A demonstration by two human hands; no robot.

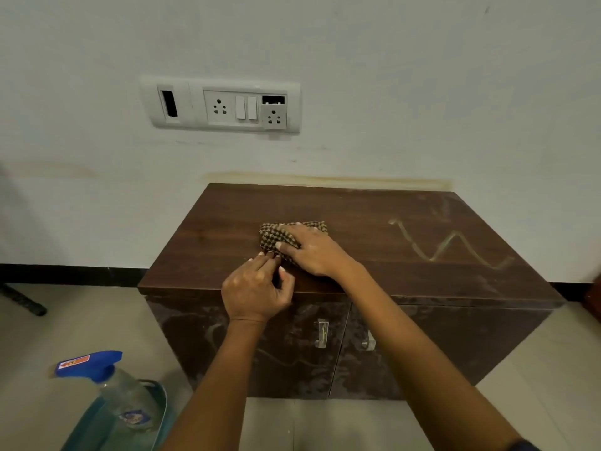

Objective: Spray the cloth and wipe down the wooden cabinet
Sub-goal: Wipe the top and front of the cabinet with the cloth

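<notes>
A low dark wooden cabinet (390, 222) stands against the wall, its top and doors dusty, with a zigzag trace in the dust on the right. A brown checked cloth (279, 234) lies bunched on the middle of the top. My right hand (312, 252) presses flat on the cloth. My left hand (257, 291) is at the front edge, its fingertips pinching the cloth's near corner. A clear spray bottle (123, 392) with a blue trigger head stands on the floor at the lower left.
A teal basin (97, 424) holds the spray bottle on the tiled floor. A white switch and socket panel (221, 105) sits on the wall above. Two metal door handles (322, 333) are on the cabinet front. A black object lies at the far left.
</notes>
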